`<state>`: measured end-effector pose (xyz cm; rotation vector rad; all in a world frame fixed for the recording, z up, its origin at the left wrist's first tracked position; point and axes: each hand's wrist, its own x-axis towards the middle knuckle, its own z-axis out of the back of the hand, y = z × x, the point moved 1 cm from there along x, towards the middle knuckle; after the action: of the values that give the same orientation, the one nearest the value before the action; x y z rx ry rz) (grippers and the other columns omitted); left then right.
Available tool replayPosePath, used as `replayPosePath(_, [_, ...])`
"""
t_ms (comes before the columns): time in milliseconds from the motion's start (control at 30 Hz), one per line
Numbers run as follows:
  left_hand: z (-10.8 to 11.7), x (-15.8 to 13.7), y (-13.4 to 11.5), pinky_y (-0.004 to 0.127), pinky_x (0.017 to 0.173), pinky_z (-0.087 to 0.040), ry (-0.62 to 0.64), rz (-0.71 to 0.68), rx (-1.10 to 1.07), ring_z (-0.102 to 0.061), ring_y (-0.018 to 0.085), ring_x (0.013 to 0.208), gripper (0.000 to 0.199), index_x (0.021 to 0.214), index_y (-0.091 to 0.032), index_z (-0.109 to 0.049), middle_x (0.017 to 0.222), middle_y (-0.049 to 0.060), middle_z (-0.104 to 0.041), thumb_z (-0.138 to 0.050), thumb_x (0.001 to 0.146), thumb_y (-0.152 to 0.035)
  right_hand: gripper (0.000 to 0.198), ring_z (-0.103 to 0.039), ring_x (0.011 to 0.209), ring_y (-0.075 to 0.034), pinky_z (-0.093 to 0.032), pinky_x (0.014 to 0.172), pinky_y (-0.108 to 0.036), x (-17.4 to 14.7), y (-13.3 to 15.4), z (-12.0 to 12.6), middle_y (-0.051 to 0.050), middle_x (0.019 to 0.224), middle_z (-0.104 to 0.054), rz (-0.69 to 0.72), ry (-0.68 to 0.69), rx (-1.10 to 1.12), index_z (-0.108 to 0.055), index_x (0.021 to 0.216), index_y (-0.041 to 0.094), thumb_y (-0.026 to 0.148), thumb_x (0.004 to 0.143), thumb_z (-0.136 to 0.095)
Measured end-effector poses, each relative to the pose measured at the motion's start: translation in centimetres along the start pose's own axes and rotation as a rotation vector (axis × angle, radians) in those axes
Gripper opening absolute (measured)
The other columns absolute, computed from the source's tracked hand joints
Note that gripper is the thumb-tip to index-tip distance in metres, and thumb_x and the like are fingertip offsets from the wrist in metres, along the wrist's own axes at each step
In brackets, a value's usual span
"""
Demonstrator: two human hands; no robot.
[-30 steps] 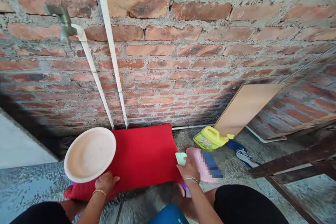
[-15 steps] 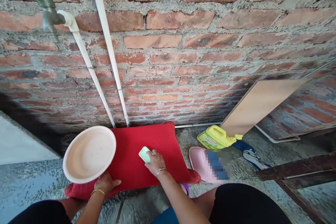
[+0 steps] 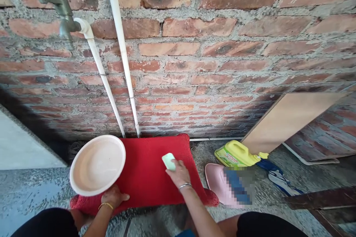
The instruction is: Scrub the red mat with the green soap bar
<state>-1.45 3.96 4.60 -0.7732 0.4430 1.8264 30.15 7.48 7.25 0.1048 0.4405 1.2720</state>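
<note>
A thick red cloth [image 3: 147,177] lies spread over a low support that I cannot make out. My right hand [image 3: 179,173] is closed around a pale green rounded block [image 3: 168,161] on the right part of the cloth. Whether the block is soap or a brush does not show. At the cloth's front edge, my left hand [image 3: 112,195] presses and grips the fabric, its thumb stretched to the right and its fingers partly hidden. Just above that hand, a pale pink basin [image 3: 97,166] rests on the cloth's left end.
A tap [image 3: 66,20] and white pipes [image 3: 126,66] run along the brick wall. On the right stand a yellow jug [image 3: 236,153] and a pink plastic object [image 3: 214,179], partly blurred. Behind them a board [image 3: 289,118] leans. Sandals [image 3: 280,181] lie near dark wooden bars [image 3: 322,198].
My right hand has slid the pale green block to the right across the red cloth. My left hand keeps its place at the front edge. The camera view has shifted slightly.
</note>
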Motion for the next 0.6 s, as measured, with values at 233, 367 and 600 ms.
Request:
replayPosePath(233, [0.9, -0.5, -0.8, 0.039, 0.097, -0.044, 0.012, 0.066, 0.002, -0.053, 0.032, 0.120, 0.067, 0.118, -0.013, -0.057, 0.129, 0.019, -0.057, -0.069, 0.060, -0.045, 0.036, -0.056, 0.102, -0.020, -0.048, 0.087, -0.042, 1.6, 10.3, -6.5, -0.007, 0.120, -0.056, 0.327, 0.184, -0.025, -0.055, 0.118, 0.020, 0.039, 0.087, -0.057])
replayPosePath(367, [1.0, -0.4, -0.8, 0.039, 0.098, -0.043, -0.009, 0.049, -0.003, -0.051, 0.033, 0.121, 0.069, 0.120, -0.012, -0.055, 0.129, 0.019, -0.056, -0.070, 0.060, -0.043, 0.046, -0.056, 0.100, -0.020, -0.041, 0.090, -0.034, 3.3, 7.7, -5.0, -0.004, 0.113, -0.056, 0.339, 0.193, -0.048, -0.061, 0.114, 0.029, 0.031, 0.069, -0.071])
replayPosePath(600, [1.5, -0.7, -1.0, 0.035, 0.103, -0.038, 0.004, 0.031, 0.006, -0.047, 0.030, 0.126, 0.074, 0.125, -0.011, -0.052, 0.135, 0.019, -0.051, -0.070, 0.062, -0.044, 0.044, -0.060, 0.090, -0.020, -0.042, 0.080, -0.031, 5.0, -6.5, 0.8, -0.006, 0.106, -0.058, -0.113, -0.012, -0.029, -0.060, 0.116, 0.029, 0.038, 0.073, -0.062])
